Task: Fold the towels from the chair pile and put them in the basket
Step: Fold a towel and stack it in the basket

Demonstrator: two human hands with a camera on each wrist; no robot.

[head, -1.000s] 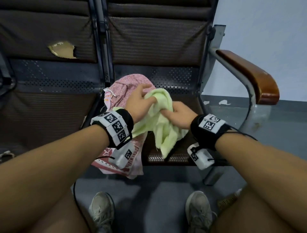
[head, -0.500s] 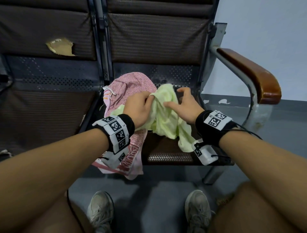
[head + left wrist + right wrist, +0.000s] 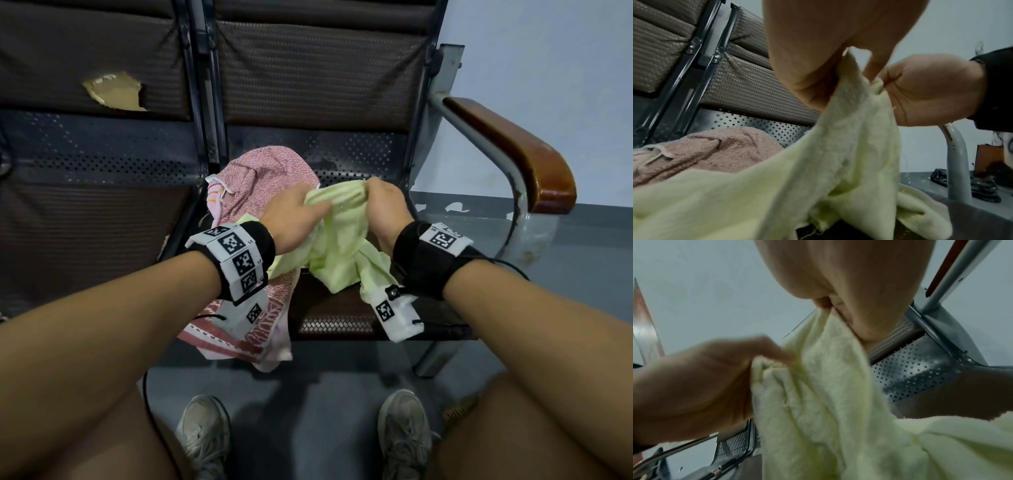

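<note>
Left seat [image 3: 85,233]: dark woven pad, with a torn patch [image 3: 114,90] in the backrest exposing pale padding.

Wristbands: the left wristband [image 3: 236,260] carries square black-and-white coded markers; small characters beside them are too fine to read. The right wristband [image 3: 442,240] carries the same kind of marker.

Pink towel [image 3: 270,178]: heaped on the left part of the right seat [image 3: 335,308], its patterned near end hanging over the seat's front edge toward the floor [image 3: 308,394].

Left hand [image 3: 291,219]: fingers curled around a bunched upper edge of the green towel [image 3: 342,246]; the right wrist view shows cloth gathered in the palm.

Green towel: held up between both hands over the middle of the right seat, just right of the pink towel and overlapping it. Its lower folds trail onto the seat pad; one tail reaches the seat near the right wrist unit.

Right hand [image 3: 383,205]: fingers closed, pinching the same upper edge just beside the left hand.

Open room: bare seat pad shows near and right of the green towel. The right side is bounded by the metal frame and the brown wooden armrest [image 3: 513,150]. Two shoes [image 3: 404,435] stand on the floor near the seat front.
</note>
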